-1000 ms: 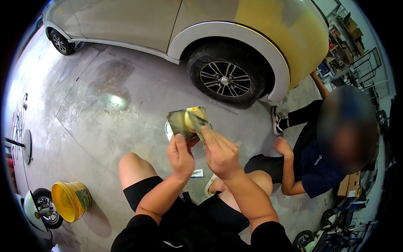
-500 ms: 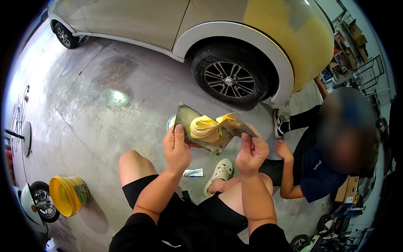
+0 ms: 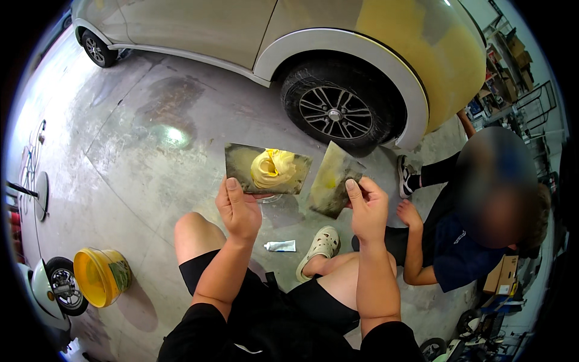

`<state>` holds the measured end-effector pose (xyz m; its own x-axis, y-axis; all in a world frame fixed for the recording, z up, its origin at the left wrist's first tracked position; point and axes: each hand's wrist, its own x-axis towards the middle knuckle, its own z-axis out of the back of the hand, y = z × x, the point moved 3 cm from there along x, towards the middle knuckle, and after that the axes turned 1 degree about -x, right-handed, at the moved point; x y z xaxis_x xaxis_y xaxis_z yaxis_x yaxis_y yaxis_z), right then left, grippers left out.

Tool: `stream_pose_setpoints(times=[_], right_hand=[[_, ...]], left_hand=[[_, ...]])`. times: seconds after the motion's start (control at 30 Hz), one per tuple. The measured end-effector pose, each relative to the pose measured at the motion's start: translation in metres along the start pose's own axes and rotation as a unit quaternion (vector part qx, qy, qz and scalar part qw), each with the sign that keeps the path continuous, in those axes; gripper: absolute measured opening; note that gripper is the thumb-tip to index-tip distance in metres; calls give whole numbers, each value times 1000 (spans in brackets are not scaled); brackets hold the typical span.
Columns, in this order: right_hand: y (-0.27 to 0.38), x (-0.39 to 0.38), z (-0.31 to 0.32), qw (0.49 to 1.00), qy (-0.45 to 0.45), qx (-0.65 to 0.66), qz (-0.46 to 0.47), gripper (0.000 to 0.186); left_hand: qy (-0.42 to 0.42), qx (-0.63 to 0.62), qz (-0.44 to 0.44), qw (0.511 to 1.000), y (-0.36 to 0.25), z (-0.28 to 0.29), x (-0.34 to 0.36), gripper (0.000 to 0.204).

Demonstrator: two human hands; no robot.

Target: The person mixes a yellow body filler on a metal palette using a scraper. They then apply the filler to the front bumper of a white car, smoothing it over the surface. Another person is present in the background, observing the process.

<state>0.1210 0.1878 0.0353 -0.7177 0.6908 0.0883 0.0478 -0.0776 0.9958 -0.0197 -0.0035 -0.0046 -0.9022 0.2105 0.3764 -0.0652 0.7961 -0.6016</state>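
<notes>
My left hand (image 3: pixel 240 208) grips a dark, smeared rectangular board (image 3: pixel 239 158) carrying a folded mound of creamy yellow paste (image 3: pixel 272 169). My right hand (image 3: pixel 369 211) holds a second smeared flat spreader (image 3: pixel 330 166) by its right edge, tilted and apart from the board, with a faint yellow streak on it. A round container on the floor shows only slightly beneath the board, mostly hidden. A small white tube (image 3: pixel 280 246) lies on the concrete floor below my hands, left of my clog (image 3: pixel 316 250).
A beige car with yellow patches (image 3: pixel 434 72) stands ahead, its rear wheel (image 3: pixel 335 114) nearest. A co-worker (image 3: pixel 452 253) sits close at right. At left are a yellow bucket (image 3: pixel 99 283), a scooter wheel (image 3: pixel 63 285) and a stand's round base (image 3: pixel 42 194). Shelving with boxes (image 3: pixel 509 66) lines the right wall.
The two plates, earlier together with paste between them, are now separated. The left board has turned level with the mound on it; the right spreader has moved right and tilted upright.
</notes>
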Motion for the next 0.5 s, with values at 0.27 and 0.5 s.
stream_pose_setpoints(times=[0.27,0.5], right_hand=[[-20,-6,-36,967,60,204,-139,20],[-11,14,-18,974,15,222,-42,15]], left_hand=[[81,160,10,984,10,-25,-26,49],[267,419,85,864,-1,-43,-27,42]])
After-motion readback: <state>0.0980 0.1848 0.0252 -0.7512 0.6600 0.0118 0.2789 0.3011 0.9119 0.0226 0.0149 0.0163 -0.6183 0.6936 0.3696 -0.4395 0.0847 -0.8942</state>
